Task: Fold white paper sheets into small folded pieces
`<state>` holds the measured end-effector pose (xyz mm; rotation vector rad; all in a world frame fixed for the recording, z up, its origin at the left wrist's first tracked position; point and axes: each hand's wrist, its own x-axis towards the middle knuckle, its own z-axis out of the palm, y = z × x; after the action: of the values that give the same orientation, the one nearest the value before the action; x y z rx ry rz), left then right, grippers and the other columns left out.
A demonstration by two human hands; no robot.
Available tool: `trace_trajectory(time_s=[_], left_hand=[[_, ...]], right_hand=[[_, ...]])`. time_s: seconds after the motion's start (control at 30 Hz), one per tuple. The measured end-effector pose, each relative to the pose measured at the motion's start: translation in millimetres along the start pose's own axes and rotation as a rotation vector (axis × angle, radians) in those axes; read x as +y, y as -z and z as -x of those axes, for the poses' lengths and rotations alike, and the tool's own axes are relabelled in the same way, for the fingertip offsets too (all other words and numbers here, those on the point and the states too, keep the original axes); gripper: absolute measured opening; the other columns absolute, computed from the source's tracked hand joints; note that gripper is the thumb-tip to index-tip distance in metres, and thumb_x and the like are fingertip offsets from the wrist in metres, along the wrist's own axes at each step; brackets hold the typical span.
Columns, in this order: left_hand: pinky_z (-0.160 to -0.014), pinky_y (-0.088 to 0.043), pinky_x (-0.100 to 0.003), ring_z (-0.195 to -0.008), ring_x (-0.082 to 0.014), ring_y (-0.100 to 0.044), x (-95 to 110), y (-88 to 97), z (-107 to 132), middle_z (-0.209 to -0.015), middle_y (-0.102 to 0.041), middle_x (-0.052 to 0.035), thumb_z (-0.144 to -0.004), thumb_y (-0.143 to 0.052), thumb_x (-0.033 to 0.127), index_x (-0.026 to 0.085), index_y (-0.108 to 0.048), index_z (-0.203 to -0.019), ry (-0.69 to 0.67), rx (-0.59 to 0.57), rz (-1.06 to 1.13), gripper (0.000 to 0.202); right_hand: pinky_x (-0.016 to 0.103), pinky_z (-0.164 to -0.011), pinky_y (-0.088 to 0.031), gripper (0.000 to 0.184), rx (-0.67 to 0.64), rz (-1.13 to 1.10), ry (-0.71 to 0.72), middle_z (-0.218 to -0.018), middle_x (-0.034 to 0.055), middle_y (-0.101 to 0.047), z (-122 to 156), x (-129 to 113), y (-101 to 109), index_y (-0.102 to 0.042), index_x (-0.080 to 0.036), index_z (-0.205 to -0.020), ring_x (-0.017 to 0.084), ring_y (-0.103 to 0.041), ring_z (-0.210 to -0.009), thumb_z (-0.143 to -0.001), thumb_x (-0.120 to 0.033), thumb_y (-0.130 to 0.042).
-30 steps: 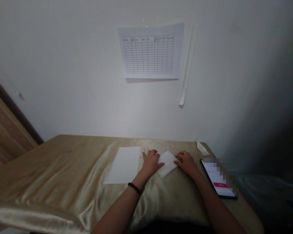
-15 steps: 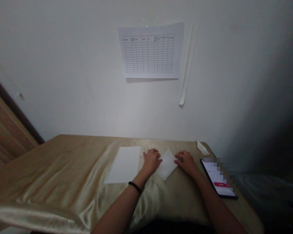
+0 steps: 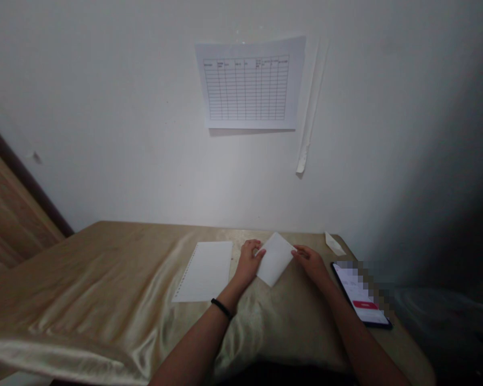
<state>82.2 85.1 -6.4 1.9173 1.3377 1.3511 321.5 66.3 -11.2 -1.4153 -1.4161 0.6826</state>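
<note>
A small white square of paper (image 3: pixel 274 261), turned with one corner toward the wall, is held between my two hands above the cloth. My left hand (image 3: pixel 249 261) pinches its left side, thumb on top and fingers behind. On the opposite side my right hand (image 3: pixel 309 259) grips the edge near the right corner between thumb and fingers. Whether the square is folded or a single layer, I cannot tell. Left of my left hand lies a white loose-leaf sheet (image 3: pixel 206 271) with punched holes along its left edge.
A shiny gold cloth (image 3: pixel 124 273) covers the table. To the right lies a tablet or phone (image 3: pixel 360 295) with a lit screen, partly blurred out. Behind it is a white paper scrap (image 3: pixel 335 244). A printed table sheet (image 3: pixel 249 86) hangs on the wall.
The paper square has risen and shifted a little toward the wall. Both hands now grip its sides, where before they rested beside it on the cloth.
</note>
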Motion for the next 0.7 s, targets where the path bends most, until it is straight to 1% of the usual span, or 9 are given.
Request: trace_trajectory(time_s=[0.13,0.17,0.27,0.33,0.4,0.47,0.53,0.63,0.7], left_hand=[[-0.103,-0.044,-0.039,-0.111,-0.0205,-0.059,-1,-1.3,1,-0.110,-0.066,-0.0067,-0.088,-0.062,0.022,0.020,-0.062,-0.086,0.020,-0.021,-0.022,0.002],[-0.102,-0.044,-0.039,-0.110,-0.0207,-0.060,-1,-1.3,1,-0.108,-0.067,-0.0064,-0.087,-0.063,0.024,0.020,-0.063,-0.085,0.026,-0.034,-0.033,0.004],[-0.102,-0.044,-0.039,-0.107,-0.0214,-0.061,3,-0.6,2,-0.104,-0.070,-0.0057,-0.083,-0.070,0.025,0.020,-0.063,-0.078,0.007,-0.079,-0.015,0.010],[-0.103,-0.044,-0.039,-0.107,-0.0213,-0.061,6,0.0,3,-0.104,-0.071,-0.0052,-0.078,-0.074,0.023,0.019,-0.063,-0.073,-0.012,-0.118,0.013,0.013],[-0.104,-0.043,-0.039,-0.108,-0.0214,-0.061,9,0.3,5,-0.105,-0.071,-0.0042,-0.075,-0.076,0.021,0.019,-0.064,-0.071,0.003,-0.162,0.009,0.013],[-0.104,-0.043,-0.040,-0.110,-0.0219,-0.061,11,0.5,5,-0.106,-0.072,-0.0037,-0.075,-0.076,0.021,0.020,-0.067,-0.075,0.037,-0.196,-0.017,0.009],[-0.104,-0.044,-0.040,-0.110,-0.0224,-0.062,11,0.6,5,-0.108,-0.072,-0.0043,-0.075,-0.075,0.024,0.020,-0.069,-0.084,0.073,-0.198,-0.003,0.012],[-0.097,-0.049,-0.037,-0.103,-0.0211,-0.066,10,0.5,3,-0.106,-0.073,-0.0055,-0.078,-0.073,0.029,0.020,-0.070,-0.097,0.115,-0.174,0.137,0.021],[-0.091,-0.052,-0.034,-0.095,-0.0195,-0.068,9,0.5,2,-0.099,-0.075,-0.0054,-0.079,-0.072,0.031,0.019,-0.070,-0.100,0.131,-0.164,0.251,0.024]], right_hand=[[0.039,-0.082,-0.054,0.043,-0.055,-0.106,-0.013,-0.089,0.0096,-0.077,2,-12,3,-0.073,-0.019,-0.082,0.030,-0.071,-0.088,-0.071,-0.060,-0.067],[0.039,-0.080,-0.054,0.044,-0.048,-0.120,-0.027,-0.086,0.0090,-0.077,3,-16,4,-0.073,-0.019,-0.079,0.030,-0.071,-0.086,-0.069,-0.061,-0.068],[0.038,-0.078,-0.053,0.048,0.006,-0.157,-0.061,-0.087,0.0083,-0.077,5,-22,8,-0.073,-0.019,-0.082,0.029,-0.070,-0.085,-0.068,-0.064,-0.069],[0.038,-0.078,-0.053,0.050,0.046,-0.175,-0.069,-0.087,0.0086,-0.077,6,-24,9,-0.073,-0.018,-0.083,0.029,-0.069,-0.085,-0.067,-0.065,-0.069],[0.038,-0.078,-0.053,0.052,0.074,-0.193,-0.068,-0.086,0.0087,-0.077,6,-25,9,-0.072,-0.018,-0.082,0.029,-0.069,-0.085,-0.065,-0.067,-0.070],[0.038,-0.078,-0.054,0.052,0.089,-0.212,-0.057,-0.085,0.0085,-0.077,6,-25,9,-0.071,-0.018,-0.082,0.029,-0.069,-0.084,-0.064,-0.067,-0.071],[0.038,-0.076,-0.054,0.053,0.086,-0.230,-0.050,-0.084,0.0083,-0.077,7,-26,8,-0.071,-0.018,-0.081,0.028,-0.069,-0.082,-0.064,-0.068,-0.071],[0.037,-0.073,-0.054,0.053,0.070,-0.252,-0.057,-0.084,0.0082,-0.077,8,-28,8,-0.070,-0.018,-0.082,0.027,-0.069,-0.080,-0.064,-0.068,-0.072],[0.037,-0.073,-0.054,0.053,0.063,-0.264,-0.055,-0.083,0.0082,-0.077,9,-30,8,-0.070,-0.018,-0.082,0.027,-0.069,-0.080,-0.063,-0.068,-0.072]])
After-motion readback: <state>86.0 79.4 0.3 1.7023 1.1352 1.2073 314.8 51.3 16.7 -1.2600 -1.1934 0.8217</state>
